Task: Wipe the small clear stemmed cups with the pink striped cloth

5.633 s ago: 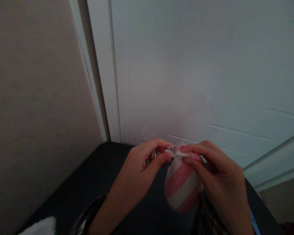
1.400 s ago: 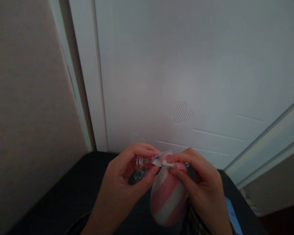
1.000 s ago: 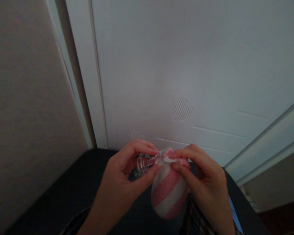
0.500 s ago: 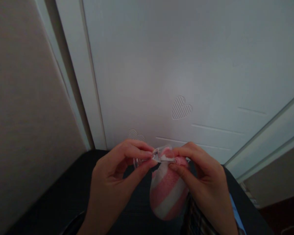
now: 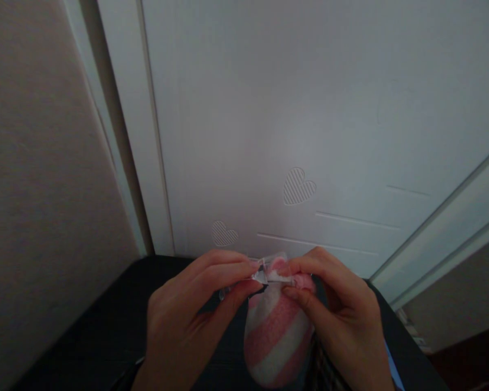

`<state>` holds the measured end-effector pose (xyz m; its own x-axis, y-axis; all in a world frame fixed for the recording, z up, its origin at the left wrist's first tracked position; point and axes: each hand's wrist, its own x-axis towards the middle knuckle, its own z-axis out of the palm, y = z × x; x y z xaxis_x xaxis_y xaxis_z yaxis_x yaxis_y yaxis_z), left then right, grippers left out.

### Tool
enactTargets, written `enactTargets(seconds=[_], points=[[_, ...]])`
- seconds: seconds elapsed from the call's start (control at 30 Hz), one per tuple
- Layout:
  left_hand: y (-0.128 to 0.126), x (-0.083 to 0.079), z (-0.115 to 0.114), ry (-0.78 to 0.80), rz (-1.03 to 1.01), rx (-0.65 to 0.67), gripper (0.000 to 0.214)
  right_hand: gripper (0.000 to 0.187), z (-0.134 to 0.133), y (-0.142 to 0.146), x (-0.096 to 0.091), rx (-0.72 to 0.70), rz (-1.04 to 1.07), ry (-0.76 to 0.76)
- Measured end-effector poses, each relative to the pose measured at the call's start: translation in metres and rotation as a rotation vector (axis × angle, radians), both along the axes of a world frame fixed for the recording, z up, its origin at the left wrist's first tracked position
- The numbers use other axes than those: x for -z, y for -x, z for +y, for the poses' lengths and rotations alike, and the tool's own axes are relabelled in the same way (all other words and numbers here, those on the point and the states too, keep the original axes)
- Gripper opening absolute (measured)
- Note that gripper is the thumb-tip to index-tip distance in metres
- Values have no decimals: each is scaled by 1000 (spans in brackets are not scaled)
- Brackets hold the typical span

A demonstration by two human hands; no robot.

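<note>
A rounded, fuzzy-looking thing with pink and white stripes [image 5: 277,339] hangs below my fingers, its exact kind unclear. At its top, a piece of clear plastic [image 5: 260,276] stretches between both hands. My left hand [image 5: 191,309] pinches the left end of this plastic between thumb and fingers. Thumb and forefinger of my right hand [image 5: 338,304] close on the pink top of the striped thing and the plastic beside it. My fingers partly cover the plastic, so its full shape is hidden.
Under my hands is a dark tabletop [image 5: 110,309]. Behind it stands a white panel [image 5: 244,119] with embossed hearts and lines. A beige wall [image 5: 36,190] rises at the left. Something blue [image 5: 393,365] shows beside my right wrist.
Both hands and the striped thing sit slightly lower in the picture, and the background has shifted a little too. Both hands keep their pinch.
</note>
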<state>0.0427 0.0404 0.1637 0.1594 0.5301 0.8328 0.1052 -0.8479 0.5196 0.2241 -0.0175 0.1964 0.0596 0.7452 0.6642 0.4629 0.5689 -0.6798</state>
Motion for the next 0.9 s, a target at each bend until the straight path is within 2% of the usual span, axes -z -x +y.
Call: enactTargets(seconds=[0.17,0.43,0.67,0.9], points=[[0,-2,-1,-16,-3,88,38,27,2,-1,-1,-3,24,5],[-2,5,-7,33,-49,87,48,29,-1,0,-3,-42,44,11],[-3,-5,-11,-20,-1,-30,46,26,0,-1,-2,-32,51,36],[-8,0,-7,71,-76,81,35,22,0,-2,0,-2,33,42]])
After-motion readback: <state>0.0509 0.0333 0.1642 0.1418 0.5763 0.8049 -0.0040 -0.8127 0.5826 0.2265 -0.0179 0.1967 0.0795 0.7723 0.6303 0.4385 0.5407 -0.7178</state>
